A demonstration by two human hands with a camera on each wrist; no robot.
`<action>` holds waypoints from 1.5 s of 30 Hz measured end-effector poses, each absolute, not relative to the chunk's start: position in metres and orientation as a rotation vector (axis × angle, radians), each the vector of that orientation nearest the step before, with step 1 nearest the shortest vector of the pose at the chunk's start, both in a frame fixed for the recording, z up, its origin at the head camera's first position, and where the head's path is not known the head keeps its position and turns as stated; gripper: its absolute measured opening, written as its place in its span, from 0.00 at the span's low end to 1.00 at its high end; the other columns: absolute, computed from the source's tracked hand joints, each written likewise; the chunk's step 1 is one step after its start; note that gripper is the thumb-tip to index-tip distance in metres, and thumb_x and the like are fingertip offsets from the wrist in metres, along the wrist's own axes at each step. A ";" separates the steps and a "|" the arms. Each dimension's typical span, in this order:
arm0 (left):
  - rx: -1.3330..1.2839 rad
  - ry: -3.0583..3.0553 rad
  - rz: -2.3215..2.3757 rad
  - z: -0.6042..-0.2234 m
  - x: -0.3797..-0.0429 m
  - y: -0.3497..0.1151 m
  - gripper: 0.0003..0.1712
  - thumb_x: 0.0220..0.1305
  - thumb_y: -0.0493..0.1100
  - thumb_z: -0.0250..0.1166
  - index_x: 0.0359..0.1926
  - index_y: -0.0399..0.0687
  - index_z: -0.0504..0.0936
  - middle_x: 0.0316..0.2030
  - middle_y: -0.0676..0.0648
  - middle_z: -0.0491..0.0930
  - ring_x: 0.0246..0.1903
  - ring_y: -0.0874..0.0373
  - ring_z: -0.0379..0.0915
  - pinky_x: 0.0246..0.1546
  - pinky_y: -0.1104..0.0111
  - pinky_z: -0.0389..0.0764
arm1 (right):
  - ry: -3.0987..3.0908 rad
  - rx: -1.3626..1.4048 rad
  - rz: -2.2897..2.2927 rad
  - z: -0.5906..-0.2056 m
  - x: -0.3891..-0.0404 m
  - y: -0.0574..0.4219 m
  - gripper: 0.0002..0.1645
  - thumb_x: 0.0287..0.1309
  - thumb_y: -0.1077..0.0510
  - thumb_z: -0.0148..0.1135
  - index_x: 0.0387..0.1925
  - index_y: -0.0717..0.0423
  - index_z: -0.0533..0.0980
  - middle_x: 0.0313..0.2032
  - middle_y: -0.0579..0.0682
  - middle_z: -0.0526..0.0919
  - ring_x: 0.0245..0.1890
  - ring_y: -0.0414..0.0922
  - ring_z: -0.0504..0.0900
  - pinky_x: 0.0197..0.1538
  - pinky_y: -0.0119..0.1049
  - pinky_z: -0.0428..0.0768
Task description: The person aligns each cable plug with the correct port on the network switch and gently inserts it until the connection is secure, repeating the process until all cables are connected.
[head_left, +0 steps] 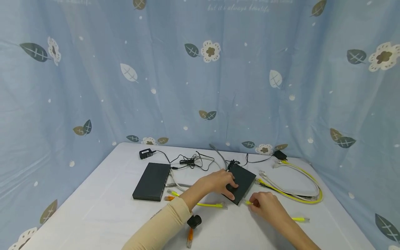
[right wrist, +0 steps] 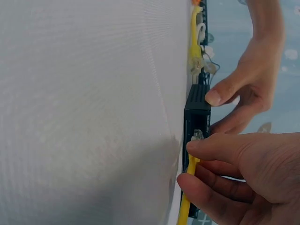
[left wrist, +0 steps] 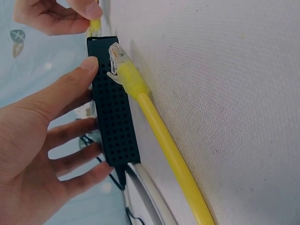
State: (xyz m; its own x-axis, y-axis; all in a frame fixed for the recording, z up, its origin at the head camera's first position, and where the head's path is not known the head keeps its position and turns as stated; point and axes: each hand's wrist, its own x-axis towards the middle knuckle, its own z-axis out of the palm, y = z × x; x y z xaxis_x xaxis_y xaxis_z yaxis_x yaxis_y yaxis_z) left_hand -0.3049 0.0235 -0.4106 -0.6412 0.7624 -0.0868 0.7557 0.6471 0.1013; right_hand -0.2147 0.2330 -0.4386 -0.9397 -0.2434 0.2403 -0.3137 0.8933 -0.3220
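Note:
A flat black network switch [head_left: 245, 177] lies right of the table's middle, its perforated side [left wrist: 112, 108] towards the left wrist camera. Across its top rests my left hand [head_left: 220, 182], thumb and fingers spread and pressing on the casing. My right hand [head_left: 267, 205] pinches a yellow network cable by its plug [right wrist: 192, 161] between thumb and fingers. The plug's clear tip [right wrist: 198, 135] points at the switch's near front face, right up close to the ports. Another yellow cable's plug [left wrist: 129, 77] shows large in front of the switch in the left wrist view.
Another black switch [head_left: 152, 181] lies to the left, with cables at its right side. Power adapters [head_left: 145, 153] and black cords lie at the back. Coiled yellow and white cables [head_left: 312, 199] are on the right. Orange plugs [head_left: 190, 238] and a black cylindrical piece [head_left: 194, 221] lie near the front.

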 end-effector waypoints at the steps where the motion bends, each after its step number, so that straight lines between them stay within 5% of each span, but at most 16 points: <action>1: 1.271 2.739 0.082 -0.411 -0.305 0.023 0.29 0.55 0.64 0.69 0.59 0.68 0.81 0.64 0.54 0.73 0.60 0.54 0.70 0.59 0.66 0.75 | -2.874 0.430 0.543 -0.439 -0.215 0.233 0.07 0.45 0.61 0.76 0.24 0.49 0.83 0.19 0.36 0.81 0.20 0.28 0.75 0.26 0.26 0.75; 45: 1.314 2.724 0.131 -0.411 -0.308 0.021 0.29 0.56 0.63 0.70 0.59 0.66 0.81 0.64 0.53 0.74 0.59 0.55 0.71 0.57 0.66 0.77 | -2.942 0.456 0.689 -0.436 -0.213 0.233 0.05 0.51 0.60 0.73 0.25 0.50 0.83 0.17 0.36 0.79 0.15 0.30 0.71 0.20 0.25 0.71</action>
